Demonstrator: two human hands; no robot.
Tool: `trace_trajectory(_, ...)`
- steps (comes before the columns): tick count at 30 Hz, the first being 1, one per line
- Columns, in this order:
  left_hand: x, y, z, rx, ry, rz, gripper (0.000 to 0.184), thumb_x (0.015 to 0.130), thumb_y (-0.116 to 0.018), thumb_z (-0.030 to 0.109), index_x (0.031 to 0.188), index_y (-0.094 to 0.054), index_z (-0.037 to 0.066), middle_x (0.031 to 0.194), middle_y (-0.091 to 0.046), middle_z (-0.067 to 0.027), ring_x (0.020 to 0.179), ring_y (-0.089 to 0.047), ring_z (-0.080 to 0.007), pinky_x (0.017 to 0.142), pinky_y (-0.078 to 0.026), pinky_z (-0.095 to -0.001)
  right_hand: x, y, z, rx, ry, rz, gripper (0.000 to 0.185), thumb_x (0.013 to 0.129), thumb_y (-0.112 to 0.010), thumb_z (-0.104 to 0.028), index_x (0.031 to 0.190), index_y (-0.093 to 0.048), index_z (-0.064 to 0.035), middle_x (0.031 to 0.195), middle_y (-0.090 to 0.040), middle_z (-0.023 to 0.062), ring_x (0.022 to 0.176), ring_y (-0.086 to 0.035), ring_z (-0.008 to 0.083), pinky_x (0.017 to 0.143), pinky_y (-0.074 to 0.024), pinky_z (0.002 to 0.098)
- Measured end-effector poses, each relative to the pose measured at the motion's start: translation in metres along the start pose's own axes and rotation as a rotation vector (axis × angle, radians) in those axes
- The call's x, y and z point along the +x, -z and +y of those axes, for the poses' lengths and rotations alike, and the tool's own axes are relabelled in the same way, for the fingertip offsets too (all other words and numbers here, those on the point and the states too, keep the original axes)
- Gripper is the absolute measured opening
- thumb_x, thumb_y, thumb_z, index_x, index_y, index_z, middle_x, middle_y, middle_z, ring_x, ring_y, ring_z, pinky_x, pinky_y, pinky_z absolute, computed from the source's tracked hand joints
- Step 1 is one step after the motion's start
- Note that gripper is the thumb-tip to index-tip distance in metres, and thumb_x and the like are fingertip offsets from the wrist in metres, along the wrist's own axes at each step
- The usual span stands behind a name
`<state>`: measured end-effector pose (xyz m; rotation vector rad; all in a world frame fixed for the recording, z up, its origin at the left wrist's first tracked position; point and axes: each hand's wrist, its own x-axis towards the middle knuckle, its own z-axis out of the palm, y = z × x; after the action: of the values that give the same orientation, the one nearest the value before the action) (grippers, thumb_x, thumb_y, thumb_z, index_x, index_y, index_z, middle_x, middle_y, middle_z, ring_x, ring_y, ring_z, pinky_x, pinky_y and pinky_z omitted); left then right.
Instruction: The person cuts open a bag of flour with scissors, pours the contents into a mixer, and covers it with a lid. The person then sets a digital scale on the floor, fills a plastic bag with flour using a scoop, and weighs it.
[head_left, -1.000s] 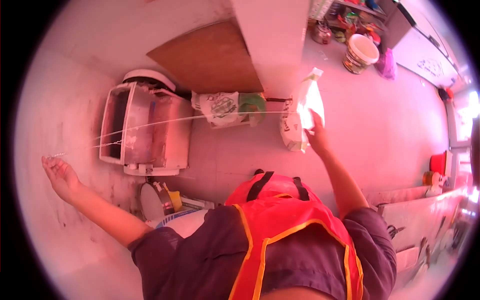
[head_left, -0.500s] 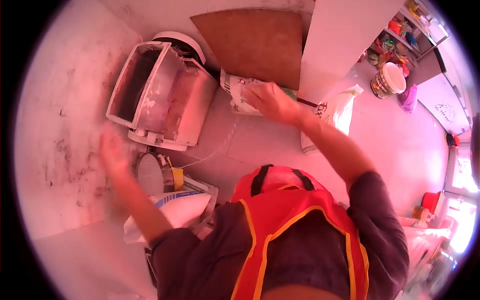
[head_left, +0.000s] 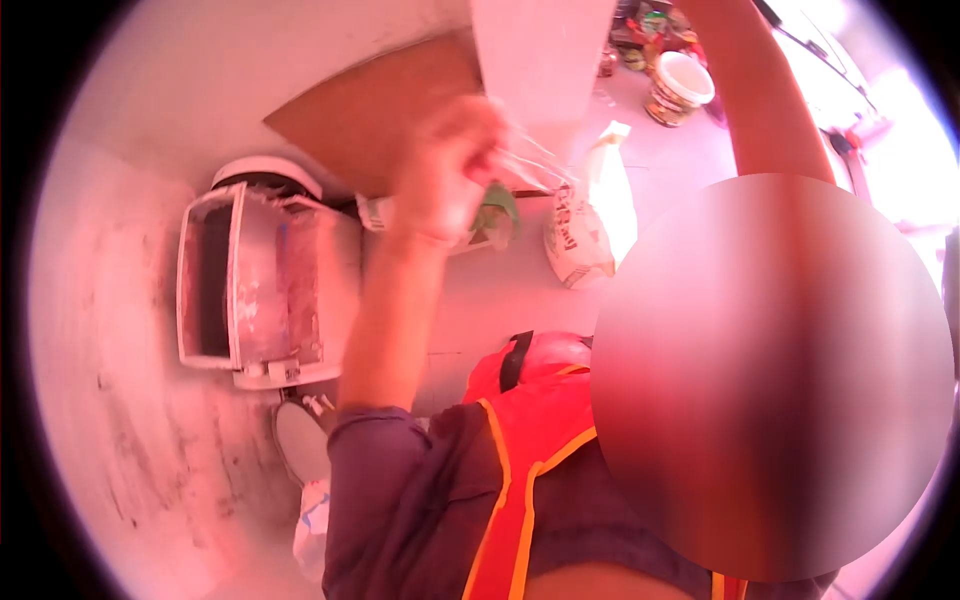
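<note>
Left of the lettered bag [head_left: 575, 242], our left hand [head_left: 455, 165] pinches string [head_left: 538, 150] in a blurred grip; our right hand's grip we cannot see.

Hands in view: one, the left hand [head_left: 450, 170]. White strands [head_left: 525, 165]: two or more; blur prevents an exact count. Bags: minimum three, comprising one lettered bag [head_left: 580, 245], one part-hidden green bag [head_left: 496, 212] and one white-and-blue sack [head_left: 312, 530]. Buckets: one [head_left: 680, 85], near the floor's [head_left: 655, 190] far edge. Brown boards: one [head_left: 350, 115]. Box-shaped units: one [head_left: 265, 290], at the floor's left edge.
</note>
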<state>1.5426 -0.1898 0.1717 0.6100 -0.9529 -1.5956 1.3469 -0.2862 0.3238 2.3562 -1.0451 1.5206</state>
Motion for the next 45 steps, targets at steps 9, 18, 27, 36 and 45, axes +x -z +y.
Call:
trace_trajectory(9,0.052,-0.095,0.074,0.708,-0.189,-0.271,0.022,0.091,-0.042,0.017,0.072,-0.047,0.005,0.070,-0.045,0.0001,0.063,-0.042,-0.0082,0.057,-0.033,-0.0233,-0.126,0.052,0.035,1.012,-0.594,-0.287,0.037,0.091,-0.039,-0.029,0.111,-0.053,-0.0017,0.103,-0.058,0.0056,0.072,-0.055,0.0112,0.068,-0.0449,0.0255)
trace_trajectory(18,0.057,-0.231,-0.093,0.815,-0.133,-0.622,0.013,0.088,-0.048,0.006,0.090,-0.058,-0.001,0.084,-0.059,-0.0039,0.074,-0.054,-0.0094,0.068,-0.044,-0.0221,-0.235,0.187,0.047,0.829,-0.906,-0.233,0.020,0.082,-0.059,-0.014,0.092,-0.058,0.0038,0.071,-0.059,0.0067,0.061,-0.058,0.0116,0.055,-0.0485,0.0245)
trace_trajectory(27,0.048,-0.325,-0.208,0.630,0.176,-0.969,0.033,0.085,-0.053,0.007,0.117,-0.049,0.001,0.103,-0.057,-0.0106,0.092,-0.055,-0.0152,0.076,-0.046,-0.0248,-0.378,0.474,0.041,-0.237,-1.162,0.329,0.021,0.081,-0.055,-0.017,0.087,-0.064,0.0003,0.071,-0.062,0.0039,0.060,-0.057,0.0109,0.059,-0.0474,0.0246)
trace_trajectory(36,0.064,-0.240,-0.288,0.677,0.505,-0.627,0.029,0.086,-0.053,0.012,0.111,-0.051,-0.003,0.094,-0.060,-0.0106,0.082,-0.058,-0.0156,0.070,-0.048,-0.0258,-0.503,0.625,-0.031,-1.202,-1.346,0.443,0.022,0.083,-0.054,-0.017,0.079,-0.063,0.0026,0.062,-0.060,0.0104,0.058,-0.060,0.0198,0.055,-0.0443,0.0305)
trace_trajectory(45,0.015,0.004,-0.386,1.100,0.578,-0.021,0.036,0.078,-0.060,0.018,0.108,-0.054,-0.002,0.093,-0.059,-0.0116,0.079,-0.057,-0.0204,0.072,-0.046,-0.0307,-0.700,0.618,-0.020,-1.000,-2.274,-0.536,0.065,0.072,-0.056,-0.003,0.131,-0.029,-0.0065,0.127,-0.041,0.0203,0.117,-0.041,0.0313,0.084,-0.0463,0.0381)
